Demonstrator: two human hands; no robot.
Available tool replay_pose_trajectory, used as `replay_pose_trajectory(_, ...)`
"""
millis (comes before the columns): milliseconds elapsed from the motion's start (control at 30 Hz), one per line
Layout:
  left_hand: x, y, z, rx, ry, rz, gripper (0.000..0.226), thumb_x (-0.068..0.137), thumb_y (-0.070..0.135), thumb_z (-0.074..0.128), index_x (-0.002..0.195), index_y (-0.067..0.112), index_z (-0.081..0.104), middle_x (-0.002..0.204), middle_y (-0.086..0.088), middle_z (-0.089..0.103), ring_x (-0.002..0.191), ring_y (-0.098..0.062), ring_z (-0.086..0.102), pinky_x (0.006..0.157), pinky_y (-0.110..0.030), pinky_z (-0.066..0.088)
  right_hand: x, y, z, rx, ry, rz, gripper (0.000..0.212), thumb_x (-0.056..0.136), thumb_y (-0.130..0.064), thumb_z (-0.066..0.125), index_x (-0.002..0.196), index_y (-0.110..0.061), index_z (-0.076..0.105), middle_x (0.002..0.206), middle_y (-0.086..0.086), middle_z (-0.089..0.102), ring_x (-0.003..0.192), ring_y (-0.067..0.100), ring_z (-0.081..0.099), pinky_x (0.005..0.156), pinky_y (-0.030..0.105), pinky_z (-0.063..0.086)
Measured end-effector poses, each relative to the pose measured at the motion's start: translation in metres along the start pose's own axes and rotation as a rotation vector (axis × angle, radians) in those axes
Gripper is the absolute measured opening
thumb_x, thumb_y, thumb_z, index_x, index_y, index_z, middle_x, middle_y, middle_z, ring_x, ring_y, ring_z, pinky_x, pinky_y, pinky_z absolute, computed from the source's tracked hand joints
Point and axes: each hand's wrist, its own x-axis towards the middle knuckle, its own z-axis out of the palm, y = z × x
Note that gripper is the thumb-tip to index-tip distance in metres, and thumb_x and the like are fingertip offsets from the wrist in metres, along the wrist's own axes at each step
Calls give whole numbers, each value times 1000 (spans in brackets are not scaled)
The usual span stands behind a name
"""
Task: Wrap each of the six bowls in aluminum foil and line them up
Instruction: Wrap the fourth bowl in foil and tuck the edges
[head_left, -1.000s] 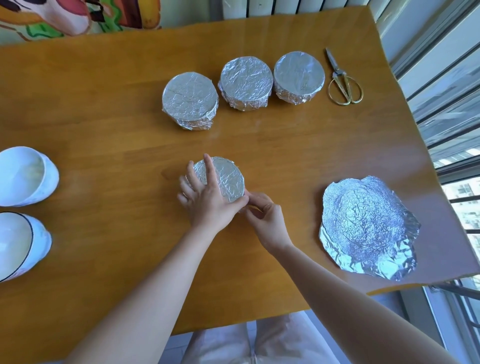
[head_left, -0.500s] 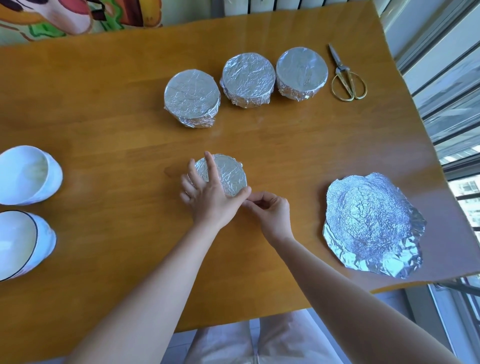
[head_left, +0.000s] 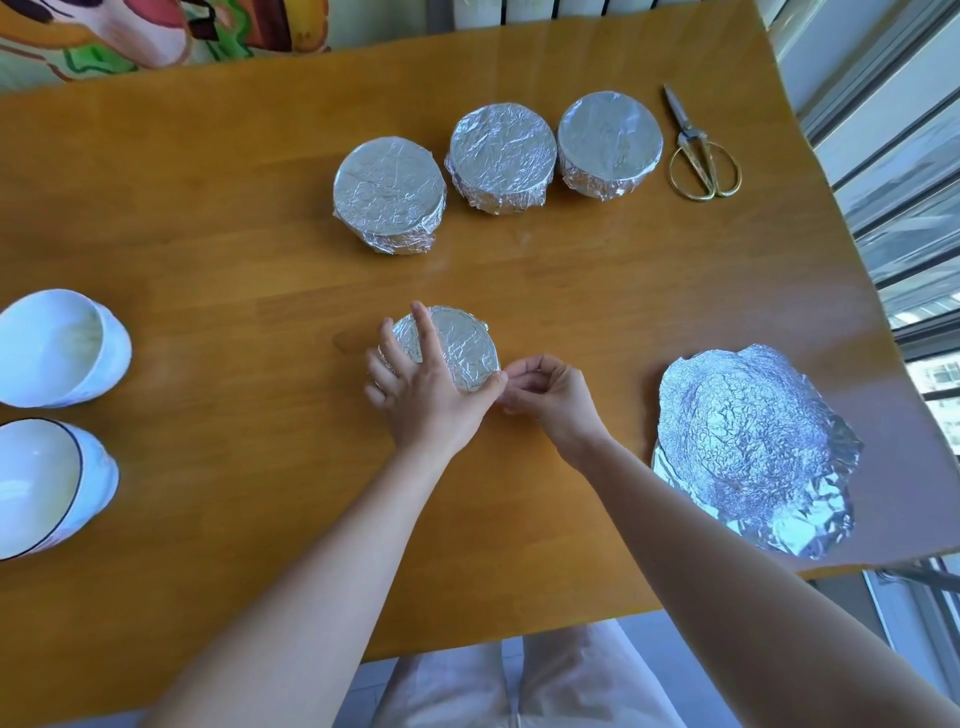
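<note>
My right hand (head_left: 550, 400) has edged nearer the bowl (head_left: 460, 340), pinching its foil (head_left: 488, 366); my left hand (head_left: 421, 400) presses spread on top. Foil tears easily, so I'd pinch gently at the rim.

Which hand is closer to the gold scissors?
Right. The right hand pinches foil at the edge of the foil-wrapped bowl, on the side toward the scissors. The left hand rests on top of that bowl, farther away.
</note>
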Motion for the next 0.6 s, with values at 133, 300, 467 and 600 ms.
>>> replay_pose_trajectory(133, 0, 0, 1, -3, 15, -3, 117, 72, 74, 64, 158, 32, -4, 162, -10, -3, 144, -39, 6, 112, -52, 16, 2, -1, 0, 18, 2, 34, 11, 81, 3, 75, 90, 7, 70, 71, 5, 73, 67, 10, 68, 66, 21, 55)
replay_pose_trajectory(300, 1, 4, -1, -90, -13, -95, 118, 72, 78, 61, 158, 29, -4, 162, -11, -3, 144, -37, 5, 113, -53, 15, -6, 4, 20, -9, 198, -65, 5, 85, -3, 74, 87, 1, 75, 72, 6, 71, 61, 8, 62, 65, 21, 52)
replay_pose_trajectory(467, 4, -2, -19, -279, -78, -288, 81, 94, 66, 38, 158, 32, 3, 161, -7, 4, 144, -29, 10, 114, -48, 17, 15, -9, 22, -120, 98, -80, 21, 88, 1, 61, 97, -8, 78, 92, 2, 76, 80, 10, 69, 79, 29, 53)
replay_pose_trajectory(600, -2, -18, -27, -313, 29, -336, 65, 98, 57, 37, 155, 29, 20, 150, -7, 26, 135, -27, 24, 110, -44, 19, 23, -19, 24, -126, 7, -42, 32, 90, 8, 53, 112, -5, 72, 103, 7, 74, 93, 13, 67, 98, 35, 52)
